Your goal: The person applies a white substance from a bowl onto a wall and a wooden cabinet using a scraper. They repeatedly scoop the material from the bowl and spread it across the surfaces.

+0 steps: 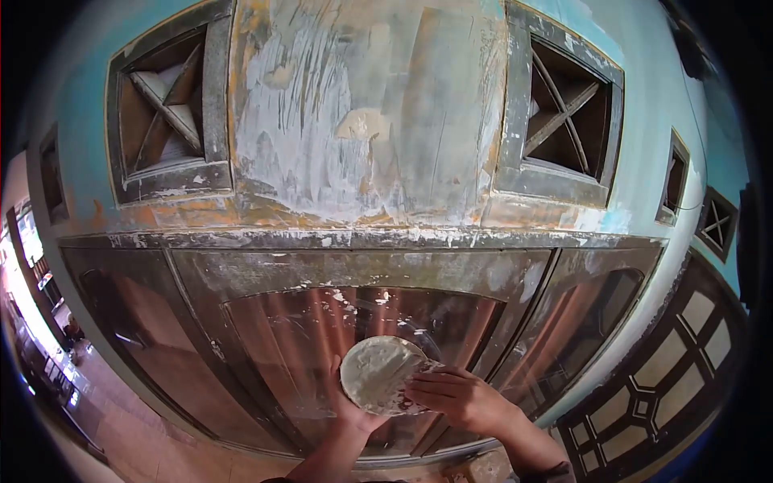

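A round plate of pale filler paste is held near, low in the scene, the left hand cupping it from beneath in a closed grip. The right hand closes its fingers on a scraper blade at the plate's right edge. The step looks like loading paste, and spreading it on the shiny metal door panel would need an even stroke.

Both hands are crowded together low on the glass pane of the window. The left hand lies behind the round disc, and the right hand presses the disc's lower right edge, so no gap remains between them. Above and to the left of the disc the pane is open. The paint-smeared ledge juts out above the pane, and metal frame bars bound it on either side.
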